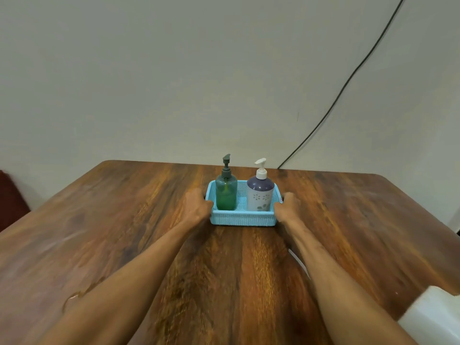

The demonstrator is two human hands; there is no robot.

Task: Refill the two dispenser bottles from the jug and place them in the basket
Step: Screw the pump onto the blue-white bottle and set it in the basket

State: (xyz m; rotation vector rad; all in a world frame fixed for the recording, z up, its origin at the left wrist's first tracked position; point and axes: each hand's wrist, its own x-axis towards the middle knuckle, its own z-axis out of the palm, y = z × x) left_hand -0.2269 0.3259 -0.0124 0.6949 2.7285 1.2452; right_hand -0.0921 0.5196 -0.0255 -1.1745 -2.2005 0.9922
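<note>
A light blue plastic basket sits near the far edge of the wooden table. Two pump bottles stand upright inside it: a green translucent bottle with a dark pump on the left, and a white bottle with a purple top and white pump on the right. My left hand grips the basket's left end and my right hand grips its right end. Both arms are stretched forward. The jug is not in view.
The wooden table runs up to a pale wall. A small puddle lies at the near left. A white object shows at the bottom right corner. A black cable hangs down the wall.
</note>
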